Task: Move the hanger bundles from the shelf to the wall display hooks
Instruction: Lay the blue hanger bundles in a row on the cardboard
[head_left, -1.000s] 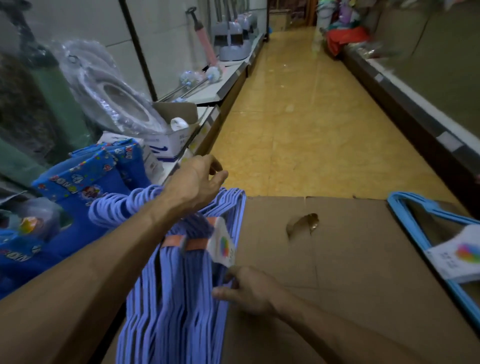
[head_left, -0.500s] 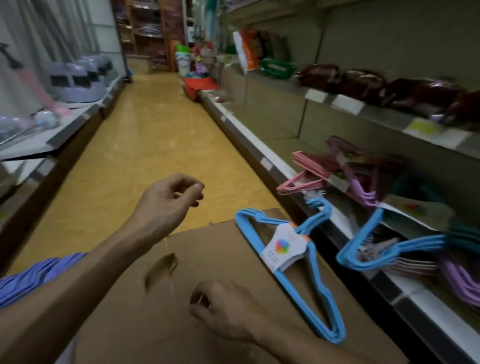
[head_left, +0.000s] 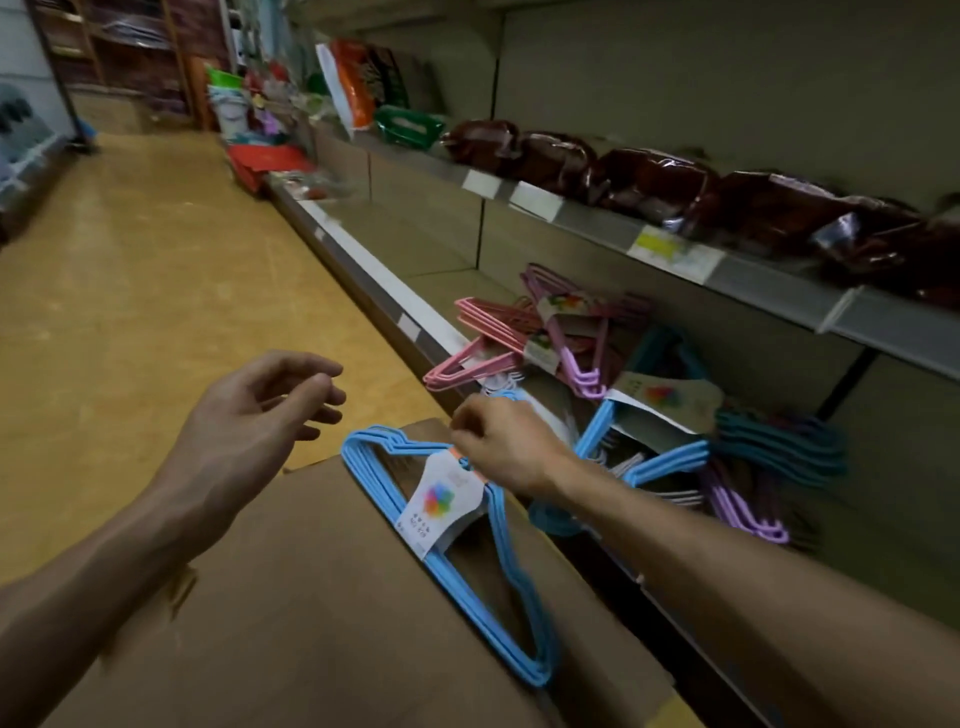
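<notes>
- nearest the camera, a brown cardboard box (head_left: 322, 613) fills the bottom of the view, with both bare forearms reaching out over it.
- on the box's right part lies a blue hanger bundle (head_left: 498, 561), flat, its hook end pointing away, with a white paper label (head_left: 441, 499) bearing a coloured rosette wrapped round its neck.
- the right hand (head_left: 504, 447) is at the neck of that bundle, just past the label, its fingers curled down there; whether they actually grip the hangers or only touch them cannot be told, since the back of the hand hides the fingertips.
- the left hand (head_left: 249, 426) hovers above the far left edge of the box, holding nothing, fingers loosely bent and spread, apart from the blue bundle.
- beyond the right hand, on the lower shelf (head_left: 415, 317), more hanger bundles lie in a loose heap: pink hangers (head_left: 483, 332) at the far end, lilac ones (head_left: 576, 364) across them, a second blue bundle (head_left: 660, 462) and dark teal hangers (head_left: 779, 441) nearer, with purple ones (head_left: 743, 509) at the near right.
- above it, the upper shelf (head_left: 769, 265) carries a row of dark red wrapped packs (head_left: 649, 182) and paper price tags along its front edge.
- to the left, the yellow aisle floor (head_left: 130, 280) runs back to more blurred goods at the far end.
</notes>
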